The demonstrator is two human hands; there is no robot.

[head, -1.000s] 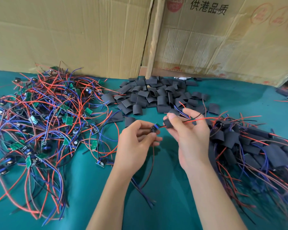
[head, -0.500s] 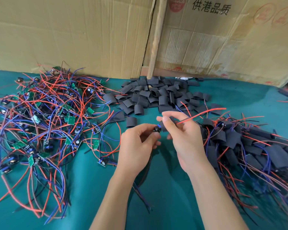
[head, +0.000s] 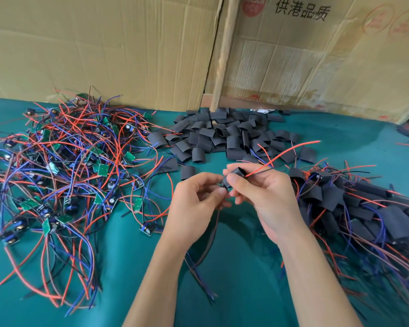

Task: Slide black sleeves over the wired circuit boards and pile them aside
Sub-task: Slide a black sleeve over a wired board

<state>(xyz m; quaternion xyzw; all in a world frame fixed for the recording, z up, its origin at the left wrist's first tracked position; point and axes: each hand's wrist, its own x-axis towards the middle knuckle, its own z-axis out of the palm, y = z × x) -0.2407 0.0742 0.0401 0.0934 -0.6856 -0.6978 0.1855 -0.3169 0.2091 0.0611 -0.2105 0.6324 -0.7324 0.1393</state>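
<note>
**Sleeve being threaded onto a wired board**

Head view: A short black tubular sleeve (head: 238,173) is pinched between the thumb and forefinger of the right hand (head: 263,197), with a thin red wire (head: 286,152) and a dark wire emerging from its far end and running up and away to the right. The left hand (head: 196,199) is curled, its fingertips pinching a small dark wired circuit board (head: 223,184) that is largely hidden just left of the sleeve's mouth. Both hands are held above the teal cloth-covered table (head: 132,267).

To the left of the left hand lies the tangled heap of bare green boards with red and blue wires (head: 64,166); beyond the hands, the loose pile of empty black sleeves (head: 224,135); to the right of the right hand, the pile of finished sleeved boards (head: 354,204).

The sleeving step appears to be in hand, the wires already passed through. The next move likely calls for the sleeve to be drawn leftward over the board while the board is held steady, then dropped on the right-hand pile.
</note>
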